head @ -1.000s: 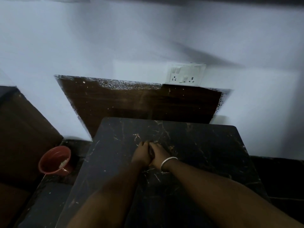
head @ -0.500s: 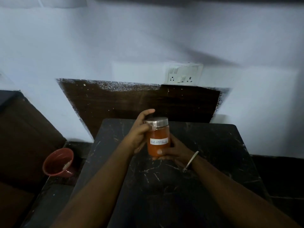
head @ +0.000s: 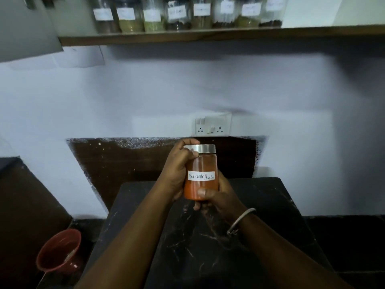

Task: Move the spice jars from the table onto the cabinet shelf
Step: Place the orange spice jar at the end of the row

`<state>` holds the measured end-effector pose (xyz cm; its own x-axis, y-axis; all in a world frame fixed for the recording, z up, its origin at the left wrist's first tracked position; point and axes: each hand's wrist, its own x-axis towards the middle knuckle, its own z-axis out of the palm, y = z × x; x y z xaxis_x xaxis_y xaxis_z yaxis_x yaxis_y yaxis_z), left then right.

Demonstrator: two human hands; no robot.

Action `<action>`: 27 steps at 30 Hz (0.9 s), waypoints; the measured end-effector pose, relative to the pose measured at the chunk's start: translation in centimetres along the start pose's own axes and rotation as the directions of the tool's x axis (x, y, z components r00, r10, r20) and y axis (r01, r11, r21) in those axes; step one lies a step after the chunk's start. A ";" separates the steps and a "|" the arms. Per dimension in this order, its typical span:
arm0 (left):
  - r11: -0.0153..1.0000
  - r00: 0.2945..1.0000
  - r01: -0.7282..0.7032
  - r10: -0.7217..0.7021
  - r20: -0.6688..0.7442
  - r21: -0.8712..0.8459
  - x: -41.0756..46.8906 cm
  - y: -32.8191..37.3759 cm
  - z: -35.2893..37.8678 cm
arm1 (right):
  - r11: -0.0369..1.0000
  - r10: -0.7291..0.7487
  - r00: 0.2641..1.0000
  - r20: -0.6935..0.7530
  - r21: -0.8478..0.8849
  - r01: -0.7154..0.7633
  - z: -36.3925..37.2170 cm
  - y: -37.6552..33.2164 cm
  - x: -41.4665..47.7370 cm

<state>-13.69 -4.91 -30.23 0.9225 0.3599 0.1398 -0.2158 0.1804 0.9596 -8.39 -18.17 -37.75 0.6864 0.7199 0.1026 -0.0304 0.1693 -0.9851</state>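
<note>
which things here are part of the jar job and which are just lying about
Job: chilli jar, in left hand and right hand; shelf; shelf jars; table.
Lying about: red bowl; socket.

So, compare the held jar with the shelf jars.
The held jar is gripped by the left hand and right hand above the table; the shelf jars stand in a row on the shelf. The held jar contains orange-red powder; the shelf jars contain green, brown and dark fills. The held jar's label reads Red chilli Powder; the shelf jars' labels are too blurred. Both are clear with white labels.
</note>
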 end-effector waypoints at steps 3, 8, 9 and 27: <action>0.999 0.999 -0.021 0.022 0.029 -0.042 0.6 2.1 1.7 | 0.990 -0.082 0.997 -0.012 -0.114 0.080 -0.9 -3.5 -0.6; 0.994 0.987 -0.105 0.107 0.118 -0.020 3.8 7.6 5.7 | 0.871 -0.339 0.939 -0.065 -0.399 0.287 -3.2 -13.0 -1.0; 0.990 0.977 -0.143 0.144 0.156 -0.017 4.8 9.0 7.0 | 0.814 -0.390 0.918 -0.065 -0.490 0.311 -3.7 -15.4 -1.1; -0.255 0.849 -0.311 0.358 0.388 0.916 27.7 18.1 10.3 | 0.448 -0.623 0.708 -0.332 -0.894 -0.024 -21.7 -39.3 17.6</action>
<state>11.24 -1.12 -6.44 0.8304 0.0152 0.5570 0.0615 -0.9960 -0.0645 20.64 -26.81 -0.23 0.7460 0.1808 0.6409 0.6190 -0.5430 -0.5674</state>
